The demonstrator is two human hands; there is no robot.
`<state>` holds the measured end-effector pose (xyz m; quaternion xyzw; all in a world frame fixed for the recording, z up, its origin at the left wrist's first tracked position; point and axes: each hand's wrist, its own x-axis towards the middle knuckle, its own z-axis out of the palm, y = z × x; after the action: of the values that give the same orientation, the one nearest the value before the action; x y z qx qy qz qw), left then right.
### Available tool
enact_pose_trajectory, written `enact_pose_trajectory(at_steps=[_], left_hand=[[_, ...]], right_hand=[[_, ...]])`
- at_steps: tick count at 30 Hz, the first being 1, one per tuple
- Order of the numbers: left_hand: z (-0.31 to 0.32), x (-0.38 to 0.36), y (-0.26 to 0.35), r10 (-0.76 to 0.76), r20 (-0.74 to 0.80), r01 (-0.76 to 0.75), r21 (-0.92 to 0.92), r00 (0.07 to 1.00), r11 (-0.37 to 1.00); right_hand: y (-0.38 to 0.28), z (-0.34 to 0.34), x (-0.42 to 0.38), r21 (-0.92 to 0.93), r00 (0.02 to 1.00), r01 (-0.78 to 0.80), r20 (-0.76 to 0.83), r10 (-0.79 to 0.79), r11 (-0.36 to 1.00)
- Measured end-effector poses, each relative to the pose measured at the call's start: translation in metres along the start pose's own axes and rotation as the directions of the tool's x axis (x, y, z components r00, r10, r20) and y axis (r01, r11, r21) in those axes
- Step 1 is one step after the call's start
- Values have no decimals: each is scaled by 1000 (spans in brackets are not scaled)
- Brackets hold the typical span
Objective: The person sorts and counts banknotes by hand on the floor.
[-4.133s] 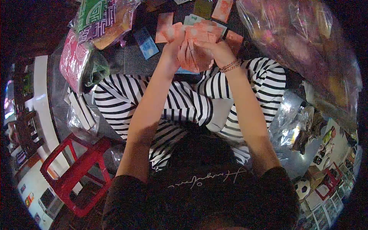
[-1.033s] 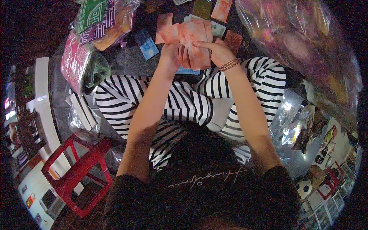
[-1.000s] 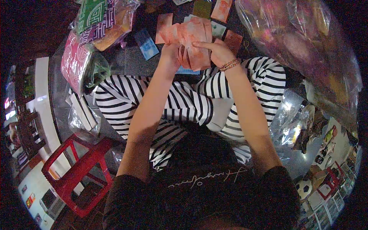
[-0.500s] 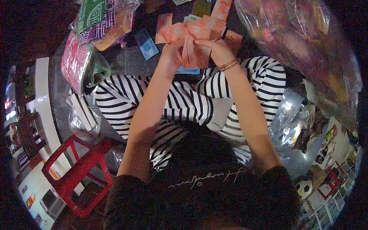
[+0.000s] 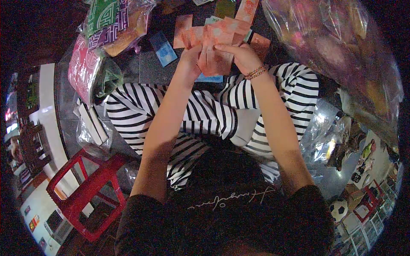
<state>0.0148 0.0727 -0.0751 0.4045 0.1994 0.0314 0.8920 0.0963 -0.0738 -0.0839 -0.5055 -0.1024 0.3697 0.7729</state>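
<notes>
Both hands hold a fanned bunch of orange-red banknotes over the dark floor, beyond the crossed legs in striped trousers. My left hand grips the bunch at its left side. With the thumb lying across the front notes, my right hand pinches the right side; a braided bracelet is on that wrist. A blue banknote lies on the floor to the left, and another blue one shows partly below the bunch. More orange-red notes lie around the hands, with a greenish one partly covered behind.
Plastic-wrapped patterned packages stand at the upper left. A large clear plastic bag with pinkish contents fills the upper right. A red stool is at the lower left, and a ball lies at the lower right.
The notes in the hands have shifted, and the front ones now spread wider and flatter. Both hands stay in nearly the same place.
</notes>
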Motion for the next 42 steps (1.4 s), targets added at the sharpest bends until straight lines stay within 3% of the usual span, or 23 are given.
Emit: enact_pose_trajectory(at_steps=[5,7,10,12,15,18,22,24,25,27,31,33,37,39,42], left_hand=[[8,-2,3,31,73,-14,-226,997,974],[4,-4,2,7,42,1,-187,999,982],[4,-4,-2,14,-16,-16,-104,1000,994],[-4,3,-8,44,-42,-46,-61,998,997],[-5,9,-6,-19,16,21,-97,1000,995],[6,-1,0,-11,-40,8,-72,999,997],[-2,4,-4,-19,-57,15,-72,998,997],[-12,9,-10,-19,-43,15,-97,999,995],[-19,14,-13,-27,-27,25,-85,999,996],[-13,11,-9,-35,-11,34,-73,999,997],[-2,8,-7,-39,-47,33,-135,998,990],[-5,10,-8,-44,-51,35,-164,998,986],[-14,10,-13,-44,-31,39,-154,999,987],[-12,7,-10,-17,-6,15,-179,1000,984],[-1,0,-2,-47,-107,42,-47,993,998]], right_hand=[[0,0,2,23,999,45,3,-45,999],[0,0,3,58,999,22,29,-23,998],[7,-3,7,-53,993,107,58,-104,993],[9,-7,6,-128,999,40,40,-35,991],[7,-8,3,-98,998,-57,22,59,994],[11,-12,6,-78,993,-115,-3,115,990],[20,-15,9,-161,998,-17,-58,8,987],[17,-14,9,-181,984,-161,-110,143,970],[16,-13,8,-181,984,-161,-111,143,970],[3,-2,0,-127,995,-64,-88,53,990],[7,-8,4,-103,993,-78,-98,68,992],[7,-8,4,-213,993,-17,-120,-9,977],[-2,-3,0,-250,994,43,-88,-67,967],[-8,-1,-1,-150,995,-52,-92,39,987],[-13,1,-3,7,999,-38,-21,38,999]])
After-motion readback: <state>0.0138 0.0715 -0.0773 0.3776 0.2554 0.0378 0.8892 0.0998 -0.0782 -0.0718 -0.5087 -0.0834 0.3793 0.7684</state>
